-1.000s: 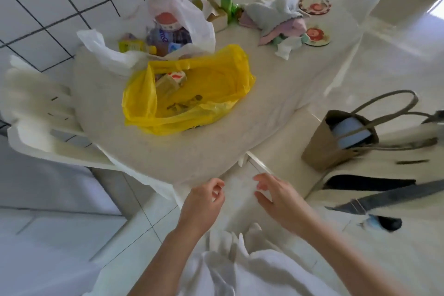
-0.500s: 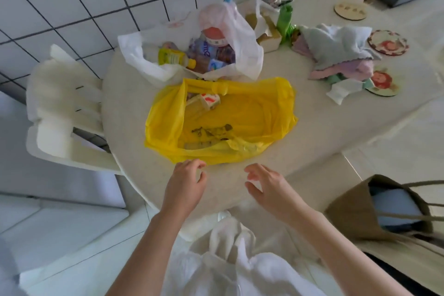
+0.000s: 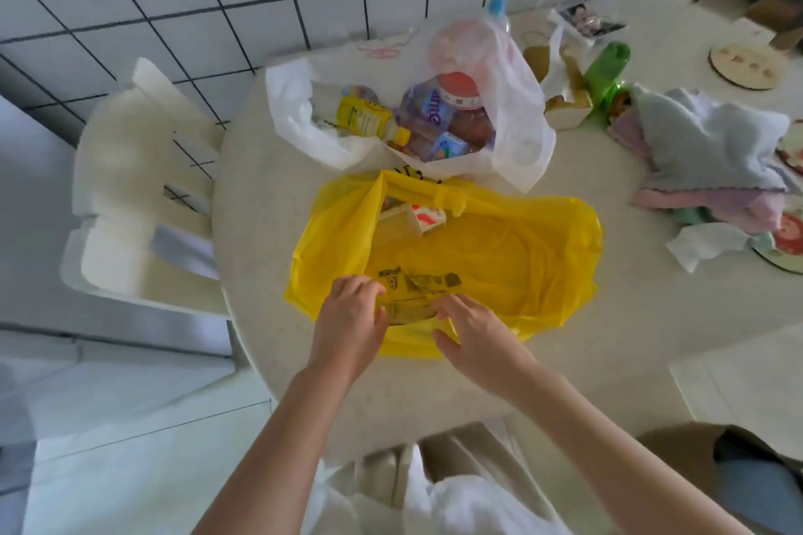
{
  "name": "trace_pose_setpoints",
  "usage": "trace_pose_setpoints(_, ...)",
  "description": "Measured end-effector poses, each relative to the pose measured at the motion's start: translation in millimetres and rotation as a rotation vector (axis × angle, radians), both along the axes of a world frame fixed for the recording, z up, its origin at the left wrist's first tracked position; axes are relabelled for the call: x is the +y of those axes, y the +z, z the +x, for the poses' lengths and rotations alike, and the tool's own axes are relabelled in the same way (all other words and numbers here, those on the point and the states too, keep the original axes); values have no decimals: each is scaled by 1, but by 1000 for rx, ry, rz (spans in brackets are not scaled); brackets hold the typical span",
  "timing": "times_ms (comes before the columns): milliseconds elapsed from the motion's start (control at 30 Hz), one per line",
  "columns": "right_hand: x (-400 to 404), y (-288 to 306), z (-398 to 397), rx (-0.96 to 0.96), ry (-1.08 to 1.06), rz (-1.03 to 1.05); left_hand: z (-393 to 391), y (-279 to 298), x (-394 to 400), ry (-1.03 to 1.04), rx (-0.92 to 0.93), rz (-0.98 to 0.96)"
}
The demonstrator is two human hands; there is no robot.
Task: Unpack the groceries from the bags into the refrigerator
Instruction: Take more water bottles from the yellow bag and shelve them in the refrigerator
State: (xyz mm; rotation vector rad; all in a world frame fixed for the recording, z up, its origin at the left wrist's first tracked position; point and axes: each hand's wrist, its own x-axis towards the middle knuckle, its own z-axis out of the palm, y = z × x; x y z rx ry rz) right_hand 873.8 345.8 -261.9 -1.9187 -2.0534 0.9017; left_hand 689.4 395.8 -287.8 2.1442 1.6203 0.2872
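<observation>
A yellow plastic bag [image 3: 499, 256] lies on the round table [image 3: 256, 187], with a small red-and-white carton [image 3: 428, 217] showing at its mouth. Behind it a white plastic bag [image 3: 517, 117] holds a yellow bottle [image 3: 369, 119], a purple-labelled pack and a small blue carton. My left hand [image 3: 350, 324] rests on the yellow bag's near edge with the fingers curled into the plastic. My right hand [image 3: 473, 337] lies beside it on the same edge, fingers bent and touching the bag. Whether either hand pinches the plastic is unclear.
A white plastic chair [image 3: 139, 204] stands left of the table against the tiled wall. A green bottle [image 3: 606, 69], folded cloths [image 3: 704, 152] and round coasters [image 3: 747, 65] lie at the right. A brown tote bag [image 3: 738, 473] sits on the floor, lower right.
Both hands have moved forward from below the table's edge onto the yellow bag's near rim. The view has swung toward the table, so the bags appear closer and centred.
</observation>
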Motion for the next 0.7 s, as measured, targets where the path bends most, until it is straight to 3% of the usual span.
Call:
trace_pose_setpoints(200, 63, 2, 7, -113, 139, 39, 5, -4, 30, 60, 195, -51)
trace_pose_setpoints(333, 109, -7, 17, -219, 273, 79, 25, -7, 48, -25, 371, -71)
trace_pose_setpoints(700, 198, -28, 37, -553, 567, 185, 17, -14, 94, 175, 519, -78)
